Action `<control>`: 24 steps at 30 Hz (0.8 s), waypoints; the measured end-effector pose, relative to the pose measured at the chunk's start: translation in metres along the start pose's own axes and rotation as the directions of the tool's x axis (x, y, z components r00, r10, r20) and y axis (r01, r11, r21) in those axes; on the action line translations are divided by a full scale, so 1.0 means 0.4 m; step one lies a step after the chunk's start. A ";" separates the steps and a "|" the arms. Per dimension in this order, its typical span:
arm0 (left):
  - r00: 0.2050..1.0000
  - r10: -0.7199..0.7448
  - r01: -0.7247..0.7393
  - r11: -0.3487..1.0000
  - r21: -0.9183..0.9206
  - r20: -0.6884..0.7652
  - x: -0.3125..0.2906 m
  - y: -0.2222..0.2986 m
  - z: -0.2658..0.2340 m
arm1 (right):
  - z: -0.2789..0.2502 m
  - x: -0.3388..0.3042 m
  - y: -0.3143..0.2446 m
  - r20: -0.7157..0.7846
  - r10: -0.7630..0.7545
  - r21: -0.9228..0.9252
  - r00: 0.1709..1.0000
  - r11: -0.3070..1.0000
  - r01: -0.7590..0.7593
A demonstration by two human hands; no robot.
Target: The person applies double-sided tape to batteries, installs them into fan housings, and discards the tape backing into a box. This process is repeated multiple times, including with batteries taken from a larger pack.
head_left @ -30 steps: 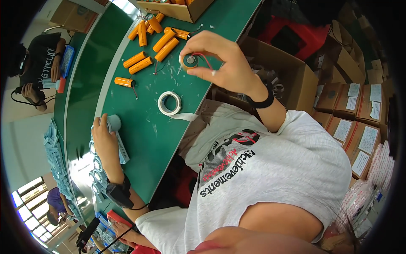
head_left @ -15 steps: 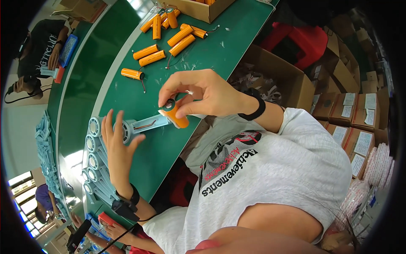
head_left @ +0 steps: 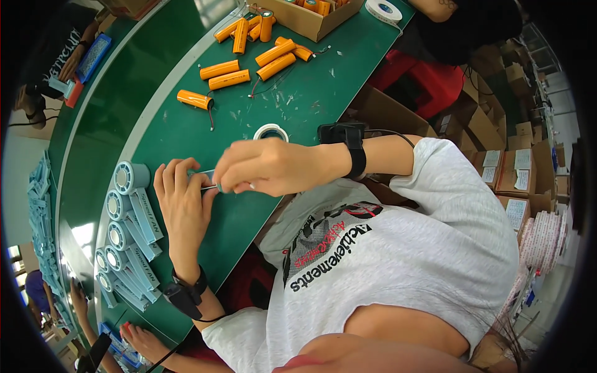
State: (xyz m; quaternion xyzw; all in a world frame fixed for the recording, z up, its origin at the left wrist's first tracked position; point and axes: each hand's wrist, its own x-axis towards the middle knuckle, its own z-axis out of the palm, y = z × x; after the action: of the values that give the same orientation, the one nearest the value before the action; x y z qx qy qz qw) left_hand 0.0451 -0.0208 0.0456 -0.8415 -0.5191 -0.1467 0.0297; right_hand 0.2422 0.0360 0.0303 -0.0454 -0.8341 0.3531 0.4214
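Just to the left of the white tape roll (head_left: pixel 257 133), and nearer the person, a slim light-blue piece (head_left: pixel 207 173) sits between two bare hands above the green surface (head_left: pixel 229 227), most of it covered. The left hand (head_left: pixel 185 208) has its fingers curled, grasping the left end of the piece against the thumb. The right hand (head_left: pixel 273 165), slightly blurred and partly hiding the roll, has its fingers bunched tightly on the other end; whether they enclose anything else cannot be told. To the right of the roll, a black device (head_left: pixel 339 132) is strapped at the right wrist. Well left of the roll, and stretching nearer the person, light-blue handheld fans (head_left: pixel 144 215) lie side by side, their round heads on the side away from it. Beyond the roll and to its left, one orange cell (head_left: pixel 194 99) with leads lies near a side-by-side pair (head_left: pixel 229 79); a smaller cluster (head_left: pixel 275 67) lies almost straight beyond it. Farther beyond the roll, a heap of orange cells (head_left: pixel 239 37) rests near a cardboard box (head_left: pixel 336 23) holding more, with a white reel (head_left: pixel 373 7) to the roll's far right.
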 end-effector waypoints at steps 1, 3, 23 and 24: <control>1.000 0.007 -0.007 1.000 -0.027 0.000 -0.001 -0.004 0.000 | 0.005 -0.001 0.001 -0.046 0.007 -0.007 0.999 1.000 -0.007; 0.999 -0.024 0.016 0.987 -0.158 -0.047 -0.010 -0.018 0.004 | 0.002 -0.009 0.004 -0.025 0.002 -0.056 1.000 0.998 -0.003; 0.923 -0.341 0.204 0.829 -0.521 -0.182 -0.025 -0.021 0.035 | 0.074 0.032 0.054 0.200 -0.033 -0.297 0.979 0.950 0.093; 0.924 -0.340 0.209 0.833 -0.512 -0.177 -0.024 -0.021 0.034 | 0.084 0.030 0.062 0.166 -0.022 -0.233 0.986 0.971 0.061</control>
State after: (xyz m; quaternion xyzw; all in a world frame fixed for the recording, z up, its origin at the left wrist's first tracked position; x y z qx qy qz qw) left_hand 0.0366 -0.0225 0.0291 -0.7111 -0.5734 -0.3837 -0.1351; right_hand 0.2044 0.0403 0.0097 -0.0491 -0.9026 0.2446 0.3509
